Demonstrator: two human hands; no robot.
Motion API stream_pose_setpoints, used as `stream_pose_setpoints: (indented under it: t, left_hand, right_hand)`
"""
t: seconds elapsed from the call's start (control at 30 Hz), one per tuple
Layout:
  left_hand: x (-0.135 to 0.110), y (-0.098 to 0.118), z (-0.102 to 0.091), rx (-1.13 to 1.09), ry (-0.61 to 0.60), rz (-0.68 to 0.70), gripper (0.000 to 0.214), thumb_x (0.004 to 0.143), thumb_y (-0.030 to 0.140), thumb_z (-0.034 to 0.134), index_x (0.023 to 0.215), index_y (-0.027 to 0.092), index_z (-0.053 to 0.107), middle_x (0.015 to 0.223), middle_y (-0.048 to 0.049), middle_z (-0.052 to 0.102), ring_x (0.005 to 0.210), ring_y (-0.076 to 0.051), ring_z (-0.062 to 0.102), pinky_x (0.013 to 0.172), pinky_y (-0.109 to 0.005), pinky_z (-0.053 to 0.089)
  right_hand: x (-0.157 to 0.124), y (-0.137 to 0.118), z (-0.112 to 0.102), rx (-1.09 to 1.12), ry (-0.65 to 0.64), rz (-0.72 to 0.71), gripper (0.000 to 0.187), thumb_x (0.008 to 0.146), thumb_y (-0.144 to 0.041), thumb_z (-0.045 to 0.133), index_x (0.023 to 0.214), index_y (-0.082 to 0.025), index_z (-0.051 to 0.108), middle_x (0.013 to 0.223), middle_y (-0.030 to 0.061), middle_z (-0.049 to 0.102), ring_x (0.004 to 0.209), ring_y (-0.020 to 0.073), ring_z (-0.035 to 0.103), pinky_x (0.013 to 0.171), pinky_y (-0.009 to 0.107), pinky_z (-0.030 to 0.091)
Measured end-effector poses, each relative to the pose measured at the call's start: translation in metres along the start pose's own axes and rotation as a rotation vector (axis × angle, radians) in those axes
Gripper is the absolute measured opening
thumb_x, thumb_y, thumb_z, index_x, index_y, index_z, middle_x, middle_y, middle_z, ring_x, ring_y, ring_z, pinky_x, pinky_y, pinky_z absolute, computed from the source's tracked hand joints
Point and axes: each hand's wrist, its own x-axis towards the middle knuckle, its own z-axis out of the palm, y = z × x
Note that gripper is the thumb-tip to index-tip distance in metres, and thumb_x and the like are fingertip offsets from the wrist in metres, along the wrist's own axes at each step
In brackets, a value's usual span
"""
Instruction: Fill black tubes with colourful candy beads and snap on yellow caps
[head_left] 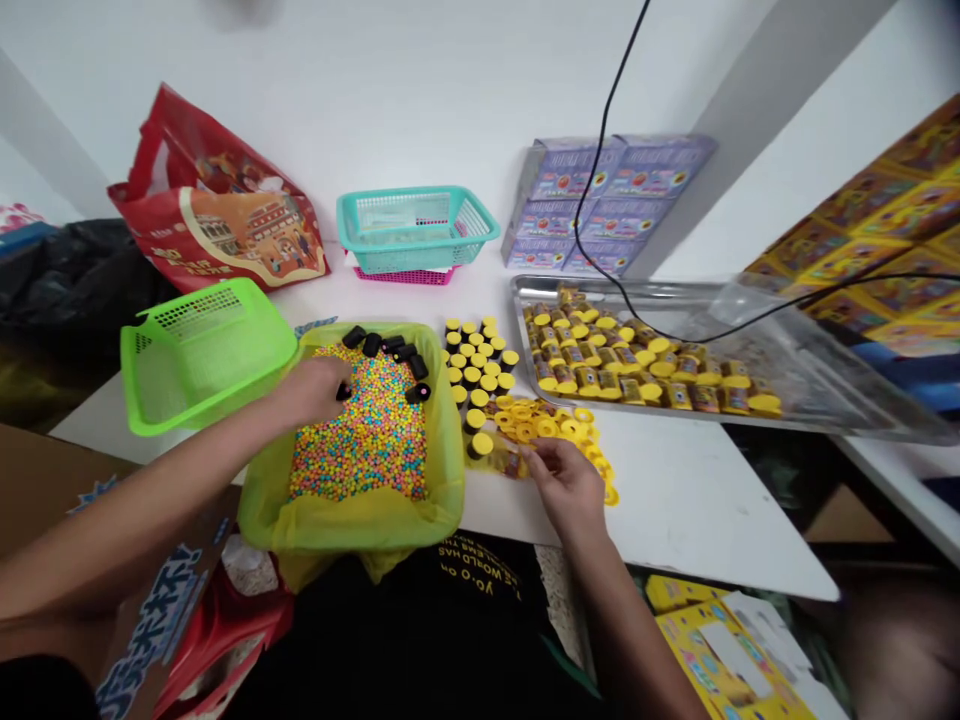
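Left hand (306, 392) closed, pinching a black tube (343, 392) above my lined basket (442, 450) of candy beads (360, 430). Yellow-capped bottles (476, 375) stand beside it. Right hand (562, 478) half open, touching loose yellow lids (540, 425). Steel tray (600, 288) holds labelled bottles (622, 375).

Glossy yellow plastic caps (547, 430), thin translucent plastic liner (352, 535), shiny metal tray (825, 385), smooth white tabletop (697, 500)

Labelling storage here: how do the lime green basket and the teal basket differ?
The lime green basket is tilted, nearer the front; the teal basket stands level, farther back. The teal basket rests on a pink basket; the green basket rests on the white table. Both are slotted plastic baskets.
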Motion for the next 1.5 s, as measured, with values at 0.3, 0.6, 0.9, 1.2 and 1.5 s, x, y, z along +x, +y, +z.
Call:
stream_pose_setpoints:
  t: [0.3, 0.6, 0.9, 1.2, 1.5]
  left_hand:
    - [-0.012, 0.034, 0.027, -0.032, -0.119, 0.209, 0.028, 0.062, 0.002, 0.064, 0.085, 0.017, 0.061, 0.09, -0.0114, 0.069, 0.09, -0.03, 0.064, 0.076, -0.038, 0.049]
    - [-0.049, 0.042, 0.017, -0.453, 0.274, 0.259, 0.029, 0.074, 0.017, 0.066, 0.099, 0.02, 0.051, 0.082, -0.0014, 0.06, 0.07, -0.017, 0.058, 0.064, -0.031, 0.048]
    - [-0.089, 0.07, 0.012, -0.48, 0.713, 0.54, 0.031, 0.082, 0.01, 0.064, 0.112, 0.019, 0.058, 0.09, -0.0052, 0.067, 0.083, -0.021, 0.065, 0.074, -0.038, 0.057]
    - [-0.105, 0.095, 0.033, -1.409, 0.561, -0.061, 0.028, 0.076, 0.015, 0.081, 0.097, 0.02, 0.062, 0.087, -0.0006, 0.07, 0.079, -0.014, 0.068, 0.073, -0.026, 0.057]
    - [-0.095, 0.116, 0.048, -1.208, 0.607, -0.045, 0.027, 0.078, 0.017, 0.08, 0.103, 0.021, 0.069, 0.095, -0.0027, 0.072, 0.085, -0.018, 0.07, 0.082, -0.033, 0.057]
  right_hand:
    - [-0.004, 0.001, 0.011, -0.024, -0.039, -0.104, 0.048, 0.077, -0.066, 0.065, 0.085, -0.019, 0.073, 0.075, 0.0061, 0.071, 0.062, 0.0201, 0.063, 0.064, 0.036, 0.053]
    - [-0.016, -0.007, 0.012, 0.25, 0.001, -0.048, 0.043, 0.076, -0.061, 0.074, 0.082, -0.019, 0.072, 0.073, 0.0053, 0.072, 0.062, 0.0188, 0.064, 0.06, 0.033, 0.055]
    - [-0.016, -0.015, 0.028, 0.211, -0.089, -0.146, 0.044, 0.079, -0.063, 0.07, 0.084, -0.019, 0.071, 0.075, 0.0049, 0.071, 0.062, 0.0184, 0.063, 0.06, 0.033, 0.054]
    - [0.006, 0.019, -0.036, -0.15, 0.136, 0.05, 0.052, 0.073, -0.07, 0.062, 0.079, -0.019, 0.069, 0.076, 0.0087, 0.071, 0.067, 0.0238, 0.064, 0.068, 0.037, 0.051]
    - [-0.008, -0.009, -0.012, -0.598, -0.04, 0.024, 0.034, 0.088, -0.05, 0.06, 0.091, -0.018, 0.07, 0.095, 0.0115, 0.072, 0.082, 0.0243, 0.068, 0.072, 0.033, 0.049]
